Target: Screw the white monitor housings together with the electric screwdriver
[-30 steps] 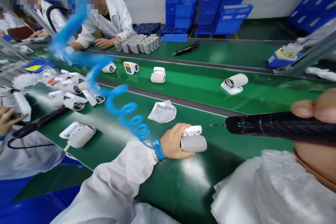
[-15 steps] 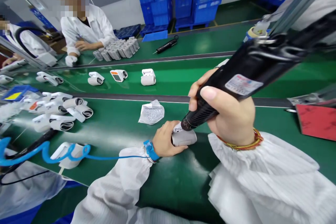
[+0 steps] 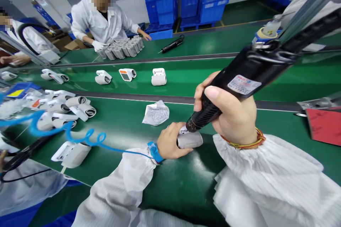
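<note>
My right hand point(image 3: 231, 113) is wrapped round a black electric screwdriver point(image 3: 239, 74), which slants down to the left. Its nose meets the white casing of a wrist blood pressure monitor point(image 3: 190, 140) with a rolled grey cuff; the bit's tip is hidden. Fingers and thumb of my left hand point(image 3: 172, 142) grip that monitor from its left side against the green bench. A blue wrist strap point(image 3: 155, 152) with a coiled blue cord sits on my left wrist. Just beyond that hand lies a clear bag of small screws point(image 3: 157, 113).
Several monitors point(image 3: 62, 108) are heaped at left, and another monitor point(image 3: 73, 154) lies nearer. More stand along the bright green conveyor point(image 3: 181, 78). Beyond it, a co-worker point(image 3: 103, 21) is beside rows of grey cuffs point(image 3: 124, 48). A red sheet point(image 3: 323, 126) lies at right.
The view has shifted slightly, while both my hands keep their grips. The co-worker across has straightened and stretched one arm to the right. The blue cord has swung. A hand shows at the left edge.
</note>
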{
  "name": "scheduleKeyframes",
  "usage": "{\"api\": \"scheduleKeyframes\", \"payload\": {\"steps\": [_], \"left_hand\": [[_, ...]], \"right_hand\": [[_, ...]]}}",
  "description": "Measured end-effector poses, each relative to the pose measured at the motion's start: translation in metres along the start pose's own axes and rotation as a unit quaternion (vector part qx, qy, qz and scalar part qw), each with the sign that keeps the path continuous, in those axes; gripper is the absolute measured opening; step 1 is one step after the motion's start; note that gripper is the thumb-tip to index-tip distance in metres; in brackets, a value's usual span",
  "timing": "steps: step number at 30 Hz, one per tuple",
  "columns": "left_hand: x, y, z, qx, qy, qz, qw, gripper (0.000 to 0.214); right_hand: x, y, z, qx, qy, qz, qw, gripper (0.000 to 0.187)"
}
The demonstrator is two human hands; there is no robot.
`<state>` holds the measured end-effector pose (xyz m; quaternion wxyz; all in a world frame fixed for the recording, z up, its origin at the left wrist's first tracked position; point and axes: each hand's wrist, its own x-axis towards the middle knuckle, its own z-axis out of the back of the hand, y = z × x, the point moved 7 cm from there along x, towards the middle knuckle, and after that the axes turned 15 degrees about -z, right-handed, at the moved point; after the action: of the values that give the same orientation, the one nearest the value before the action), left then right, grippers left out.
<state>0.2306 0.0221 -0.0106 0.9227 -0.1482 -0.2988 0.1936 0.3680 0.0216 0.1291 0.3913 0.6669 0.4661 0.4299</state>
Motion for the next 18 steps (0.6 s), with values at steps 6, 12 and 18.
{"api": "scheduleKeyframes", "payload": {"steps": [6, 12, 18], "left_hand": [[0.0007, 0.0016, -0.0017, -0.004, 0.018, 0.015, 1.0, 0.077], [0.001, 0.0034, -0.0025, -0.007, 0.033, 0.033, 0.999, 0.078], [-0.0002, 0.0048, -0.003, -0.001, 0.034, 0.034, 0.999, 0.082]], "right_hand": [[0.0027, -0.0019, 0.0001, -0.026, -0.009, 0.013, 1.0, 0.027], [0.0067, -0.0058, 0.0005, -0.027, -0.02, 0.006, 0.999, 0.029], [0.007, -0.0062, -0.0063, -0.018, -0.003, -0.015, 1.0, 0.029]]}}
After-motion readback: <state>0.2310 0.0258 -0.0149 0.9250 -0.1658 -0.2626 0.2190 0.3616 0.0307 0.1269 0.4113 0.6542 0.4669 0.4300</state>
